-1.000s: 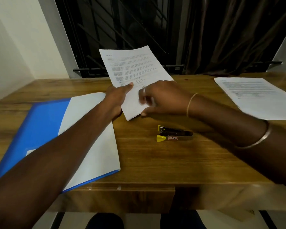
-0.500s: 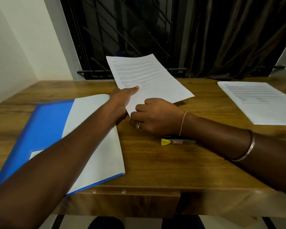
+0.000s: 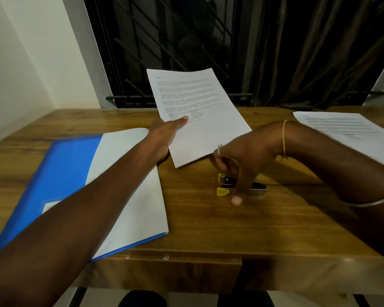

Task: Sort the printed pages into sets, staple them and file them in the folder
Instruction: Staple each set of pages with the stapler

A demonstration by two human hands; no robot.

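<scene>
Printed pages [image 3: 200, 111] are held raised above the table [image 3: 231, 229], pinched by the left hand [image 3: 164, 138]: thumb on top, fingers hidden beneath. The stapler [image 3: 226, 182] lies on the wood, its middle covered by the blurred right hand [image 3: 237, 165]; whether it is gripped cannot be told. The blue folder [image 3: 64, 169] lies open at left, partly hidden by the forearm. Another pile [image 3: 346, 129] is cut off at right.

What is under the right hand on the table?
A stapler with yellow tips, lying on the wooden table. The right hand arches over it and covers its middle; whether the fingers hold it cannot be seen.
</scene>
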